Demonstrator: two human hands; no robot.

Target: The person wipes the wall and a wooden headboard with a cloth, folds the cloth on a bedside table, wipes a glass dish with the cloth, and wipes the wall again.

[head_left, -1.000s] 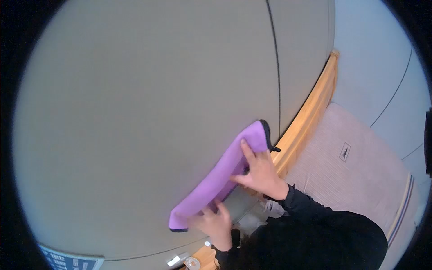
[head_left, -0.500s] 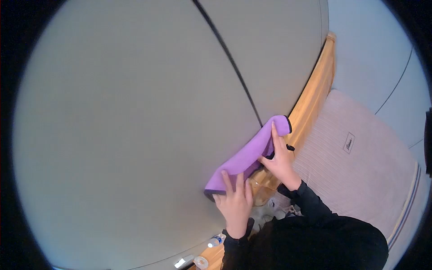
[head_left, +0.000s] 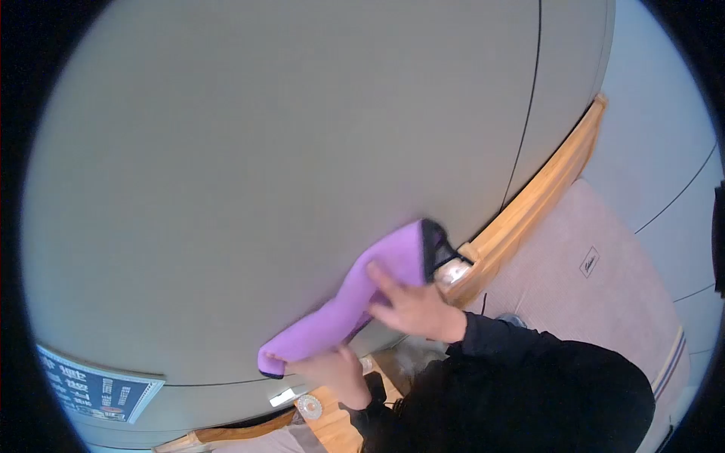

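Observation:
A long purple cloth item (head_left: 340, 306) with black trim slants across the middle of the view in front of the grey wall; its lower edge curls over. My right hand (head_left: 419, 309) holds its upper right part, index finger and thumb apart on the purple fabric. Near the lower left end my left hand (head_left: 336, 374) grips it, the fingers blurred by motion. A black band and thin black loop (head_left: 453, 253) show at the right end. Whether the cloth touches the wall I cannot tell.
A wooden headboard (head_left: 529, 204) stands beside a pinkish bed (head_left: 563, 283) at the right. A wooden surface (head_left: 337, 426) at the bottom bears a round clear object (head_left: 309, 406). Lower left, a blue poster (head_left: 102, 385) hangs on the grey wall (head_left: 226, 166).
The cloth and both hands shifted right and up, then back left and down, away from the headboard. The view itself has also moved; the blue poster shows again at lower left.

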